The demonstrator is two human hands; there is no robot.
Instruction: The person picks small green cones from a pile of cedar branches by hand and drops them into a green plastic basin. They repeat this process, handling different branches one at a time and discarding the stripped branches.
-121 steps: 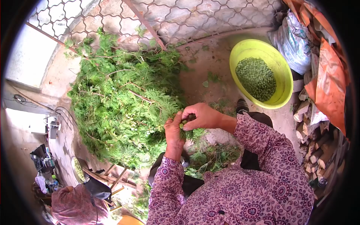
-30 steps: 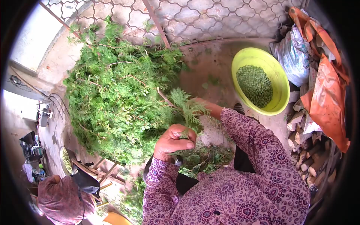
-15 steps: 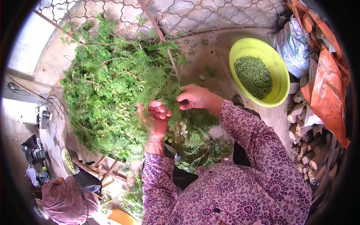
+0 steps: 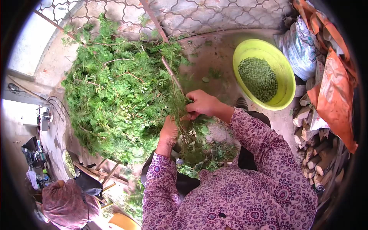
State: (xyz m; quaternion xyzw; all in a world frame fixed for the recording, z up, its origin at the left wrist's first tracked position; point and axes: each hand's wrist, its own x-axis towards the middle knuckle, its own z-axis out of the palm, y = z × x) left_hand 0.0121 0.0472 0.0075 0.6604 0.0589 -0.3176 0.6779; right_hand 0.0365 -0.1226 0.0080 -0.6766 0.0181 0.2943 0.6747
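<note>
A leafy evergreen branch (image 4: 177,105) with a bare brown stem at its far end stands in front of me, its foliage hanging down between my hands. My right hand (image 4: 203,102) is closed on it, fingers pinched around the greenery. Just below and to the left, my left hand (image 4: 169,131) is closed against the same branch, its fingertips partly hidden by the leaves. Beyond them lies a large heap of green cut branches (image 4: 115,103), with small pale-green cones or berries among the leaves.
A yellow basin (image 4: 288,82) holding many small green cones or berries stands at the right. Beside it are a white sack (image 4: 301,50), orange sheeting (image 4: 332,99) and stacked firewood (image 4: 320,161). Metal lattice runs along the back. Another person (image 4: 69,203) sits at lower left.
My left hand, blurred and raised beside the branch before, has moved right and closed on it. My right hand has shifted slightly right, and the branch's stem now leans differently.
</note>
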